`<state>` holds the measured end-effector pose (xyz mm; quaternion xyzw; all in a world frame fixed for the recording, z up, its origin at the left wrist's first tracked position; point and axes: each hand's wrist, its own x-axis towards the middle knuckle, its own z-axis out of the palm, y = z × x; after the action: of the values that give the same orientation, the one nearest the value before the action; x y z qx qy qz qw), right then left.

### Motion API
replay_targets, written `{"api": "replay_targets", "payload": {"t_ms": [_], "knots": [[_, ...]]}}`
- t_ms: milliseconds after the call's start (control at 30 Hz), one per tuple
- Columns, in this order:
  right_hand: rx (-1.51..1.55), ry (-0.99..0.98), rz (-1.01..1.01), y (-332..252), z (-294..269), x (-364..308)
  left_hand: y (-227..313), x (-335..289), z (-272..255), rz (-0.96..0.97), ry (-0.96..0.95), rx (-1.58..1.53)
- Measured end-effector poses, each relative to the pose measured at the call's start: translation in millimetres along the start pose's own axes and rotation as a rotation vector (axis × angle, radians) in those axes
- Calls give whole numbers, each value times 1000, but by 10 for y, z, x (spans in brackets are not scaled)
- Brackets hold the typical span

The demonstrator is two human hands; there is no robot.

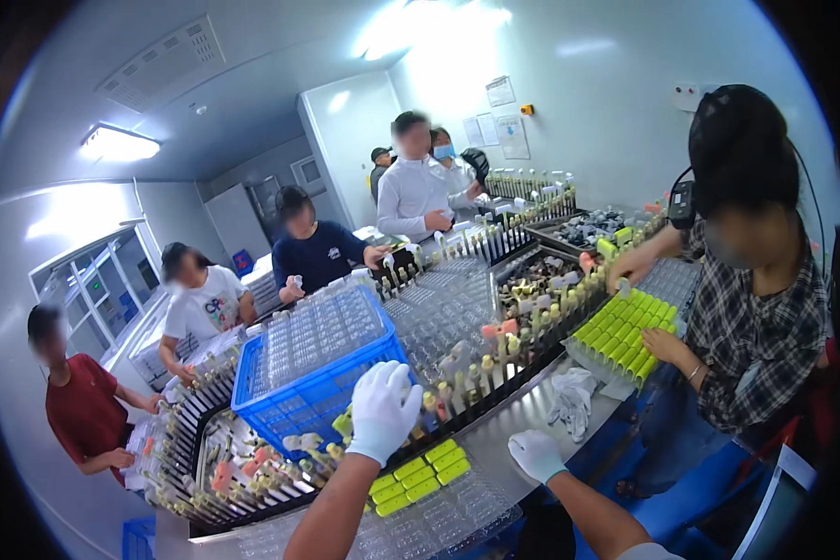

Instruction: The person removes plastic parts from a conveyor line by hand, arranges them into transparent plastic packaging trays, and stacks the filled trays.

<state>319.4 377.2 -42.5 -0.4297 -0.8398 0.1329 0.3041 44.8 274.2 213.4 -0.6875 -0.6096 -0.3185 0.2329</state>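
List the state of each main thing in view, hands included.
Left hand: gloved, fingers bent, grip hidden
Right hand: gloved, fingers curled, grip unclear
Near clear tray: partly filled with lime-green pieces
Blue crate: loaded with clear trays
White cloth: crumpled
Ceiling light: lit

Ceiling lights [121,143] glare against the pale wall [597,121]; fisheye edges curve darkly.

L hand [385,411] nr blue crate [299,409]
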Motion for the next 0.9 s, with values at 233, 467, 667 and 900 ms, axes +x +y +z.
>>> {"api": "replay_targets", "payload": {"t_ms": [233,467,667,900], "knots": [[67,29,2,-51,0,-43,440,177,477,80,-11,-121],[50,-41,-8,3,-99,-30,671,-671,620,2,-90,-358],[212,-38,-14,176,-71,-36,755,-301,643,-242,-101,-438],[137,35,-124,541,-236,-148,1076,1252,1311,-24,-59,-448]]}}
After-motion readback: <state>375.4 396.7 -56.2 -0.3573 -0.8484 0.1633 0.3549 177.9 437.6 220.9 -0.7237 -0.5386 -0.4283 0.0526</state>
